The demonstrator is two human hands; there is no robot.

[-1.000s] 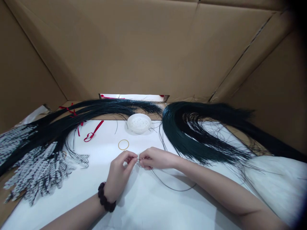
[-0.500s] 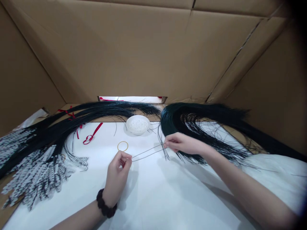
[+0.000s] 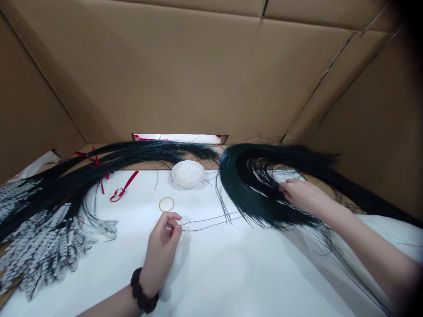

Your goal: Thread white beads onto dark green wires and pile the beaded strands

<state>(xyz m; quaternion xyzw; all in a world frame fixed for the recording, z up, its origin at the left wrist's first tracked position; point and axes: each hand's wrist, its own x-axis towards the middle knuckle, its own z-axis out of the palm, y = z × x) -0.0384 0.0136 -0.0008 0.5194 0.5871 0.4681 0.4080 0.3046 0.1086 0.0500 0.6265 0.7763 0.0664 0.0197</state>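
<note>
Thin dark threads [image 3: 211, 219] run from the pinched fingertips of my left hand [image 3: 164, 235] rightward to the big dark bundle. My left hand wears a dark beaded band [image 3: 142, 293] on its wrist. Over the curved dark green-black thread bundle [image 3: 236, 180] is my right hand [image 3: 302, 195], its fingers curled together among the strands; what they hold is too small to make out. A white bowl [image 3: 188, 174] of small white pieces stands between the hands, farther back. A yellow ring [image 3: 166, 204] lies just beyond my left fingertips.
Dark strands [image 3: 132, 154] with white-patterned ends [image 3: 49, 246] lie at the left. Near them is a red ribbon [image 3: 127, 185] on the white surface [image 3: 224, 273]. Cardboard walls [image 3: 185, 70] enclose the back and sides. White material [image 3: 386, 233] lies under my right arm.
My right hand has moved right, away from my left hand and onto the dark bundle. The threads from my left hand now hang slacker. My left hand has hardly moved.
</note>
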